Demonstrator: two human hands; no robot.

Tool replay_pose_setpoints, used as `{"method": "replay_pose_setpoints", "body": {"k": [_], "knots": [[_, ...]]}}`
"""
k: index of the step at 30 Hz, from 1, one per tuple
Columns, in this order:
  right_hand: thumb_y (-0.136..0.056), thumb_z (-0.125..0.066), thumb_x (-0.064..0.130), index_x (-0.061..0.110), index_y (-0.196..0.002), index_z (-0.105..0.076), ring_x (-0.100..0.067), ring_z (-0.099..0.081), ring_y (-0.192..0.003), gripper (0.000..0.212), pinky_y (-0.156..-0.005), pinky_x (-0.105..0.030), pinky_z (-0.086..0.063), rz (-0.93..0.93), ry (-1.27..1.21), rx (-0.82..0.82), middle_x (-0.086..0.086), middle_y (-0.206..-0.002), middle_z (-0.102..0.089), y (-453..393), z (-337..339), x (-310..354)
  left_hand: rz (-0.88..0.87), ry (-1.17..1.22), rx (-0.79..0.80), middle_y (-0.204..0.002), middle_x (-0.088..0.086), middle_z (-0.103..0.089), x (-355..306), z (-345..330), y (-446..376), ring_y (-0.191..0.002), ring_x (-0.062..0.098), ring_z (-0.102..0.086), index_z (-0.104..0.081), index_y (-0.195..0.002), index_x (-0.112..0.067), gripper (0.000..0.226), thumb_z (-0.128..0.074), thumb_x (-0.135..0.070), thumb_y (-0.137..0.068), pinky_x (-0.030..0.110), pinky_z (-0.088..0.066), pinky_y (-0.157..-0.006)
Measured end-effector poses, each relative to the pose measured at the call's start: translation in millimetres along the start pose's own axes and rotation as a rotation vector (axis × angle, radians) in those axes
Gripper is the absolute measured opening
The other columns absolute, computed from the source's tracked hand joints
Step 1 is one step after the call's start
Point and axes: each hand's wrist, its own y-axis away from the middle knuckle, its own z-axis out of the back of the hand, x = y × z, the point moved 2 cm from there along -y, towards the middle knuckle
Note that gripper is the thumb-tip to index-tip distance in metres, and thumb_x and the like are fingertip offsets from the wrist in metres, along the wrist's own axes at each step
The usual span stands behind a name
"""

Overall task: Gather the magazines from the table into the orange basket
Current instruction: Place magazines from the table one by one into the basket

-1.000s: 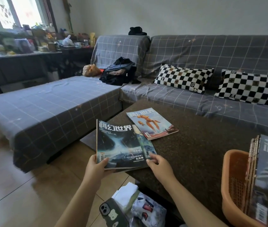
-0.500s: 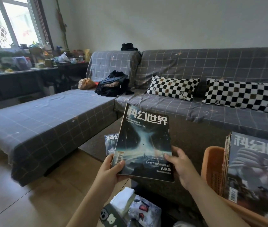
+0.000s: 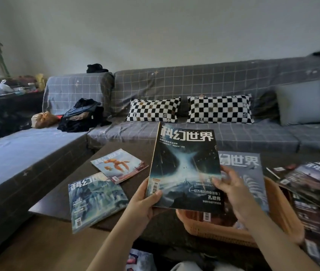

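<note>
Both hands (image 3: 141, 207) (image 3: 231, 189) pinch a dark magazine (image 3: 185, 169) above the orange basket (image 3: 280, 218), already part-filled; two magazines (image 3: 96, 200) (image 3: 119, 165) remain on the desk (image 3: 57, 200), frame left

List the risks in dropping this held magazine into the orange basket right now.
1. The left hand only pinches the dark magazine at its lower corner, and the right hand looks blurred and loose on the cover, so it may slip.
2. A grey magazine already stands in the orange basket; the new one could snag on it.
3. The teal magazine overhangs the table edge; a bump might tip it off.
</note>
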Motion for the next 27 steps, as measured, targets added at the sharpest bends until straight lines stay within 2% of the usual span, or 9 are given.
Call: {"method": "replay_pose_setpoints", "body": {"k": [3,7,9,12,15,17,21,24,27], "knots": [[-0.084,-0.063,0.011,0.028,-0.116,-0.053,-0.025,-0.071,-0.081,0.038,-0.064,-0.039,-0.056,-0.025,-0.015,-0.076,-0.008,-0.097,-0.072,3,41,-1,0.08,-0.038,0.07,-0.11,0.01,-0.072,19,-31,-17,-0.091,0.027,-0.071,-0.053,-0.126,-0.016,0.047,-0.058,-0.003,-0.081,0.033,-0.059,-0.066],[-0.085,-0.063,0.009,0.028,-0.112,-0.055,-0.019,-0.071,-0.083,0.035,-0.065,-0.034,-0.058,0.011,0.01,-0.172,0.001,-0.095,-0.072,8,84,-4,0.163,-0.05,0.148,-0.118,0.014,-0.069,41,-63,-34,-0.101,0.034,-0.068,-0.05,-0.131,-0.017,0.052,-0.061,-0.007,-0.082,0.036,-0.059,-0.069],[-0.085,-0.063,0.009,0.026,-0.118,-0.053,-0.023,-0.068,-0.092,0.038,-0.075,-0.04,-0.055,0.002,0.037,-0.208,-0.006,-0.111,-0.065,8,101,-7,0.188,-0.051,0.167,-0.115,0.012,-0.07,50,-75,-41,-0.102,0.034,-0.068,-0.054,-0.124,-0.027,0.05,-0.063,-0.008,-0.079,0.043,-0.058,-0.076],[-0.086,-0.061,0.012,0.024,-0.124,-0.051,-0.023,-0.066,-0.093,0.041,-0.074,-0.039,-0.053,-0.059,0.084,-0.216,-0.005,-0.11,-0.066,4,120,-13,0.198,-0.171,0.142,-0.107,0.009,-0.073,62,-88,-50,-0.099,0.033,-0.069,-0.058,-0.115,-0.031,0.04,-0.064,-0.008,-0.083,0.053,-0.05,-0.092],[-0.088,-0.06,0.016,0.023,-0.13,-0.048,-0.021,-0.063,-0.098,0.045,-0.084,-0.043,-0.051,-0.042,0.257,-0.281,-0.002,-0.112,-0.065,2,130,-20,0.167,-0.424,0.126,-0.102,-0.004,-0.075,71,-97,-58,-0.092,0.019,-0.072,-0.056,-0.122,-0.022,0.033,-0.063,-0.016,-0.09,0.041,-0.054,-0.086],[-0.089,-0.058,0.018,0.024,-0.136,-0.043,-0.018,-0.065,-0.091,0.049,-0.071,-0.032,-0.052,0.002,0.428,-0.335,0.006,-0.102,-0.064,2,130,-24,0.165,-0.625,0.068,-0.099,-0.011,-0.073,76,-100,-64,-0.087,0.009,-0.071,-0.057,-0.115,-0.027,0.026,-0.063,-0.028,-0.09,0.031,-0.055,-0.081],[-0.09,-0.056,0.011,0.033,-0.139,-0.032,0.003,-0.054,-0.04,0.059,-0.035,-0.012,-0.033,0.046,0.646,-0.407,0.011,-0.079,-0.061,0,123,-31,-0.003,-0.915,-0.056,-0.095,-0.016,-0.069,75,-103,-71,-0.075,-0.002,-0.066,-0.056,-0.103,-0.047,0.021,-0.062,-0.031,-0.09,0.015,-0.051,-0.061],[-0.088,-0.055,0.006,0.041,-0.137,-0.028,0.009,-0.052,-0.04,0.066,-0.033,-0.009,-0.031,0.035,0.715,-0.44,0.023,-0.081,-0.051,1,123,-32,-0.103,-1.029,-0.117,-0.102,-0.012,-0.067,77,-102,-73,-0.082,0.001,-0.065,-0.059,-0.12,-0.035,0.03,-0.06,-0.03,-0.091,0.018,-0.053,-0.068],[-0.086,-0.056,0.002,0.036,-0.134,-0.035,0.008,-0.057,-0.052,0.063,-0.035,-0.009,-0.034,0.058,0.778,-0.402,0.021,-0.11,-0.052,-2,123,-35,-0.074,-1.0,-0.153,-0.114,-0.01,-0.061,79,-97,-73,-0.086,0.003,-0.064,-0.053,-0.13,-0.033,0.038,-0.058,-0.031,-0.092,0.015,-0.051,-0.064]]}}
